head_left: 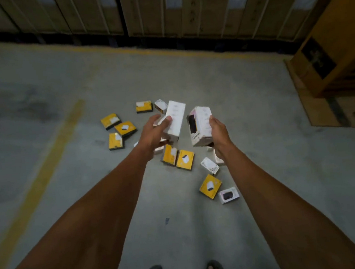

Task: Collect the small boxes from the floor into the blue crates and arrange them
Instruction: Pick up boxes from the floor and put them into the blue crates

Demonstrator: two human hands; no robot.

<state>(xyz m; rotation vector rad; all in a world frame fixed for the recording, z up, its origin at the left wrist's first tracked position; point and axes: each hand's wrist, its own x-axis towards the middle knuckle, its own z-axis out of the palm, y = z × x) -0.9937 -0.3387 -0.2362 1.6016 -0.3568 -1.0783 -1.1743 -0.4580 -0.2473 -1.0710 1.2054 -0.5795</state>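
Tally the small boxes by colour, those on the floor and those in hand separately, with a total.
Yellow boxes on the floor: 7
White boxes on the floor, plainly seen: 3
Held white boxes, one each in left hand and right hand: 2
Total: 12, part-hidden white bits uncounted.

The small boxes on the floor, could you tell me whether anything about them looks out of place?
Yes: the small boxes lie scattered on the concrete floor at mixed angles, yellow and white mingled, not stacked. No blue crate shows in this view. The left hand and right hand each hold a white box.
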